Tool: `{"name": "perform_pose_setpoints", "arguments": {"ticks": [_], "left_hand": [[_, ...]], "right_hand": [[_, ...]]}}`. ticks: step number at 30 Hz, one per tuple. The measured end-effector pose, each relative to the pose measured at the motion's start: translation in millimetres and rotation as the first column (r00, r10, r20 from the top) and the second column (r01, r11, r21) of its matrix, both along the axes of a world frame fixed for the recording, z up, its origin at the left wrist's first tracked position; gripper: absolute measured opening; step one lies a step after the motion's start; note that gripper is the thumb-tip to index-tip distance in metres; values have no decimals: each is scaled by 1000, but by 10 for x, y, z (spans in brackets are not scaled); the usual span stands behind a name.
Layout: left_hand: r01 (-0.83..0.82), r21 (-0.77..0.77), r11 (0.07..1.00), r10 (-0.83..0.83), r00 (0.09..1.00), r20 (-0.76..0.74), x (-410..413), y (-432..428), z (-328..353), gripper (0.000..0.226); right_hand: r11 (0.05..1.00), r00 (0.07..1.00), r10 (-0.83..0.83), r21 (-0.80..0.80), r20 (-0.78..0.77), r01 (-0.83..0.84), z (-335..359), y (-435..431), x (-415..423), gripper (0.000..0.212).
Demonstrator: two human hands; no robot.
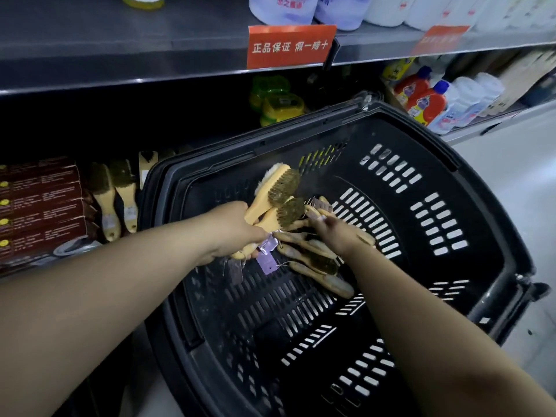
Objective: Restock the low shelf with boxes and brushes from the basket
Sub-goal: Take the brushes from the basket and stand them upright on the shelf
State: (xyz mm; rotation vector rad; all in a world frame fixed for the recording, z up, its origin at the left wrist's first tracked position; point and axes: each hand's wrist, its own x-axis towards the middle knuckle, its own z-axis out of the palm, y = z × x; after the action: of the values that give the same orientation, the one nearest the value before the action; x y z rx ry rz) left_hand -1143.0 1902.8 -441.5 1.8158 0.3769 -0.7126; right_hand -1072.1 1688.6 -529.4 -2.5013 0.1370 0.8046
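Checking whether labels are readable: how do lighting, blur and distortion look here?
Head view: the boxes sit in shadow, print unreadable; the right hand is motion-blurred; the upper shelf edge bows from wide-angle distortion; the orange sign is legible.

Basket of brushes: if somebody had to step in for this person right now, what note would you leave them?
Left grip holds a bunch of wooden brushes by their handles, above the basket.
Right grip is down among the loose brushes on the basket floor; blur hides whether it has one.
Done: dark red boxes and several shelved brushes stand in place, left of the basket.
Left: shelve the held bunch, then the loose ones. No boxes show in the basket.
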Motion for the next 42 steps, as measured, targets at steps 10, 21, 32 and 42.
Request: {"name": "perform_pose_setpoints", "arguments": {"ticks": [10, 21, 32, 42], "left_hand": [[12, 89, 996, -11, 1000, -4, 50, 68, -82, 17], [-107, -11, 994, 107, 993, 43, 67, 31, 3, 22], [-142, -359, 923, 90, 984, -157, 21, -27, 18, 26], [9, -339, 941, -51, 992, -113, 40, 19, 55, 32]], "right_hand": [[784, 928, -34, -586, -371, -205, -1164, -393, -437, 67], [932, 729, 322, 69, -605, -355, -209, -245, 108, 47], [598, 959, 189, 799, -212, 59, 853, -172, 71, 28], [463, 936, 104, 850, -336, 253, 593, -120, 179, 25]]}}
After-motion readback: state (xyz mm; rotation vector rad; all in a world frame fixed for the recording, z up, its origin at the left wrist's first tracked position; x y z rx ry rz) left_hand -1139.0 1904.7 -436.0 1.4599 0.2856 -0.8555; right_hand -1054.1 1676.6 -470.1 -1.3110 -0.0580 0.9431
